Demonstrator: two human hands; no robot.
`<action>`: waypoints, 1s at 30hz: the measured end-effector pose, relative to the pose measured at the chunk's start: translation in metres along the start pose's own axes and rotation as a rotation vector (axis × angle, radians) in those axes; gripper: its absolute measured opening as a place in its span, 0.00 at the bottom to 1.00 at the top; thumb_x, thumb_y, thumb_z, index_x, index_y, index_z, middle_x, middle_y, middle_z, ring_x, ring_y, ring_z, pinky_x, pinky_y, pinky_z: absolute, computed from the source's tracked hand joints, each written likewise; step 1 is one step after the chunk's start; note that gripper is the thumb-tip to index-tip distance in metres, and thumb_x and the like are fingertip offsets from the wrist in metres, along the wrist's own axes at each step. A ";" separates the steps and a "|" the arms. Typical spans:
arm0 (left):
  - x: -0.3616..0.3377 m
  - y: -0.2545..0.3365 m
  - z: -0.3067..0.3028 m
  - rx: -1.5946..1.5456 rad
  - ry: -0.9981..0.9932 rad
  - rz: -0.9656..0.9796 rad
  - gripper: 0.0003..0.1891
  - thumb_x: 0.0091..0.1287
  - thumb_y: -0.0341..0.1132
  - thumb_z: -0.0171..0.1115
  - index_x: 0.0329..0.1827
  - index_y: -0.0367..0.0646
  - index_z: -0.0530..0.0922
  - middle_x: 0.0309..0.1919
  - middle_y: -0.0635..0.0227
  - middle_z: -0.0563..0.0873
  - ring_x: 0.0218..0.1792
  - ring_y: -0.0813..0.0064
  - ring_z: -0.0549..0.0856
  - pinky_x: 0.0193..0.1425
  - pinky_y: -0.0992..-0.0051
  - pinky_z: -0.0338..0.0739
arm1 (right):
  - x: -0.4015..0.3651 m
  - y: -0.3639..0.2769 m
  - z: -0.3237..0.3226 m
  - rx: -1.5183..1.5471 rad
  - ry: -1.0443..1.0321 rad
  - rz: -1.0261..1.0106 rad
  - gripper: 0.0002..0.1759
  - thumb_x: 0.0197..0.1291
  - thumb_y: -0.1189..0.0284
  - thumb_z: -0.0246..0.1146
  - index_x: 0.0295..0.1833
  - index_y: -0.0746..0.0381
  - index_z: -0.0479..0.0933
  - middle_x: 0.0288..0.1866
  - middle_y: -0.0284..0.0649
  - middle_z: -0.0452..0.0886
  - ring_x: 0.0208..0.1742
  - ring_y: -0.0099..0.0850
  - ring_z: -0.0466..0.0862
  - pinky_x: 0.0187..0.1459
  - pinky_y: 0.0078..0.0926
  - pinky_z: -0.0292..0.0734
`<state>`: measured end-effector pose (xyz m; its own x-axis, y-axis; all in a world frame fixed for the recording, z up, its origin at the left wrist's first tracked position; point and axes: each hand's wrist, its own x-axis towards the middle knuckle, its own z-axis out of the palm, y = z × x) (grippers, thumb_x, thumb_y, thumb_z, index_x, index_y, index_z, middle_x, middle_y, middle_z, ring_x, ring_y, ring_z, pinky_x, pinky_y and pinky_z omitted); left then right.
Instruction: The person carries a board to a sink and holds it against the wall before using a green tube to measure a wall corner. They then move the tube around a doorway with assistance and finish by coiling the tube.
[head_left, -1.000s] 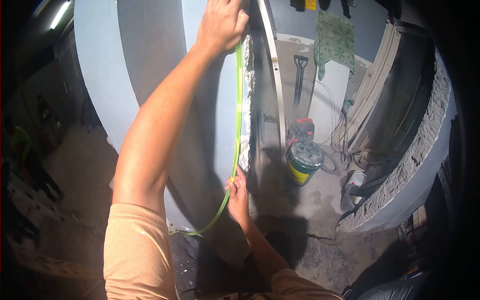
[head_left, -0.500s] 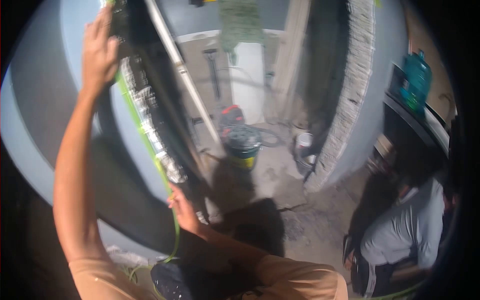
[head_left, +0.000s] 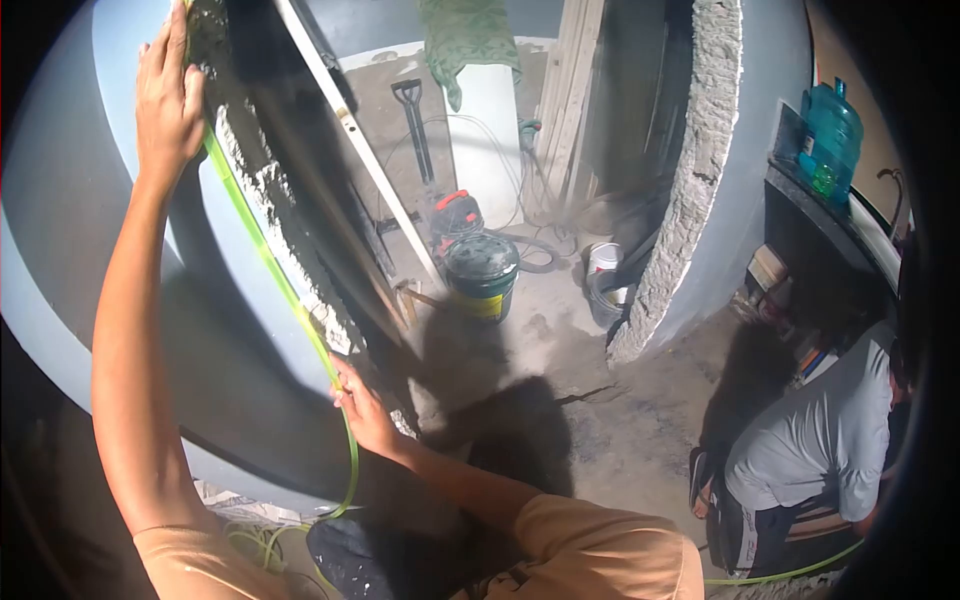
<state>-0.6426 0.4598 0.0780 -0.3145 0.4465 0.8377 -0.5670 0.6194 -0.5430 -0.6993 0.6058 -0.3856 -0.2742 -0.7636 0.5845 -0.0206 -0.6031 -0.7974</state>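
A thin, bright green hose (head_left: 262, 250) runs down along the broken edge of the blue-grey wall (head_left: 240, 310). High on that wall, my left hand (head_left: 170, 105) presses the hose to the edge, its fingers stretched upward; part of the hose is hidden beneath it. Lower down, my right hand (head_left: 365, 408) pinches the same hose between thumb and fingers, close to the rough, exposed masonry (head_left: 330, 325). Below that hand the hose curves down and lies in loose loops near my dark, paint-specked trouser leg.
A dark bucket (head_left: 482, 275) with a red-topped vacuum (head_left: 455, 215) stands in the opening. A pale pole (head_left: 350, 130) leans beside the wall. Opposite is another broken wall edge (head_left: 690, 190). At right, a person (head_left: 810, 440) in grey bends low beneath a counter with a teal water bottle (head_left: 832, 140).
The view has shifted slightly and sharpened. Both hands keep their places on the hose. The person at right is bent lower.
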 end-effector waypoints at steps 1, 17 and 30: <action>0.002 0.004 -0.001 0.001 0.010 0.009 0.35 0.75 0.30 0.47 0.87 0.48 0.58 0.77 0.55 0.73 0.76 0.52 0.72 0.86 0.52 0.55 | 0.000 -0.001 0.000 -0.006 -0.002 0.004 0.33 0.78 0.84 0.47 0.85 0.56 0.58 0.48 0.39 0.76 0.43 0.25 0.76 0.52 0.25 0.77; -0.021 0.021 -0.018 -0.694 -0.279 -0.850 0.39 0.83 0.52 0.54 0.90 0.55 0.47 0.45 0.58 0.88 0.12 0.85 0.63 0.14 0.79 0.63 | -0.002 0.003 -0.003 -0.012 -0.035 0.029 0.35 0.74 0.90 0.47 0.84 0.61 0.58 0.77 0.45 0.70 0.51 0.32 0.82 0.57 0.28 0.79; -0.025 0.003 -0.005 -0.285 -0.268 -0.588 0.33 0.82 0.47 0.55 0.85 0.49 0.58 0.27 0.65 0.82 0.18 0.82 0.69 0.23 0.74 0.71 | -0.003 0.003 -0.002 0.024 -0.015 0.022 0.35 0.75 0.88 0.48 0.84 0.59 0.58 0.53 0.41 0.76 0.46 0.26 0.78 0.52 0.25 0.78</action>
<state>-0.6327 0.4538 0.0546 -0.2141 -0.1658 0.9626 -0.4907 0.8704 0.0408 -0.7007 0.6068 -0.3901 -0.2597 -0.7799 0.5695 0.0083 -0.5915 -0.8063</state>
